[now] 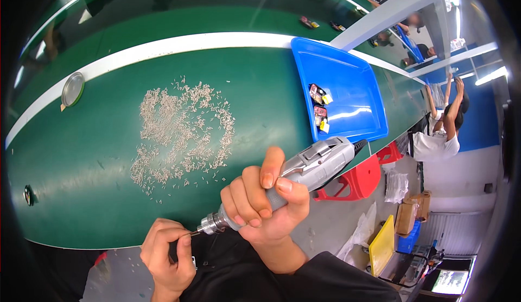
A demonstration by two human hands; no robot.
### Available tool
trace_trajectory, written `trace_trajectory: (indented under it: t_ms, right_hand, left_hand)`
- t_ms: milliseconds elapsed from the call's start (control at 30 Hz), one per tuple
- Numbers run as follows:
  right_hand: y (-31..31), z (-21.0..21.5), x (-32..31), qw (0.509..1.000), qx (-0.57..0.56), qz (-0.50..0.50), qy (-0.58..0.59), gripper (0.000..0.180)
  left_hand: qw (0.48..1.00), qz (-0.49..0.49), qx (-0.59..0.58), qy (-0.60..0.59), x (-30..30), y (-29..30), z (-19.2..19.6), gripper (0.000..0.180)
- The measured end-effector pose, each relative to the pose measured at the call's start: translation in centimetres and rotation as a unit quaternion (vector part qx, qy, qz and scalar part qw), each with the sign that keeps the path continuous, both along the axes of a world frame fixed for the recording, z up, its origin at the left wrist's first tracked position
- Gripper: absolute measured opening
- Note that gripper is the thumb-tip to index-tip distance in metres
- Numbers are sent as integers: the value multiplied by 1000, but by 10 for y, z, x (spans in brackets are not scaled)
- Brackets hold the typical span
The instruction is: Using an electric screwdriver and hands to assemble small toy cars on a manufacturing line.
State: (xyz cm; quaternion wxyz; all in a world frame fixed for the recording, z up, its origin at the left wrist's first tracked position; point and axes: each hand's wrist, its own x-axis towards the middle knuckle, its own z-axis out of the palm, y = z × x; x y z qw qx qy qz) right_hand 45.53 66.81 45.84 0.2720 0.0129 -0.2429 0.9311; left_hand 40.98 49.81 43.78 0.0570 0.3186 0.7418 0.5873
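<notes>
My right hand (266, 199) is wrapped round the body of a grey and silver electric screwdriver (320, 163), which slants down to the left over the table's near edge. Its metal chuck (213, 223) holds a thin bit pointing at my left hand (169, 253). The thumb and forefinger of my left hand are pinched together at the tip of that bit. Whatever sits between those fingertips is too small to make out. Beyond both hands, a wide scatter of tiny pale metal pins or screws (179, 131) lies on the green table (260, 101).
A blue tray (353, 95) on the right holds a few small black parts with yellow tags (320, 114). At the far left stands a round tin lid (72, 89). A red stool (358, 180) is beside the table. A person in white (437, 133) is further off at right.
</notes>
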Motion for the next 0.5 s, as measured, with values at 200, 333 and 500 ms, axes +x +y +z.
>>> trace_trajectory:
  t_ms: [200,333,500]
  right_hand:
    - [12,0,9,999,-21,-38,-13,13]
    - [20,-4,12,996,-59,-61,-19,13]
    - [36,-2,24,992,-92,-89,-6,13]
  left_hand:
    - [998,-36,-36,45,-2,16,9,12]
    - [995,-53,-41,70,-4,29,12,9]
    - [981,-112,-82,136,-9,52,37,17]
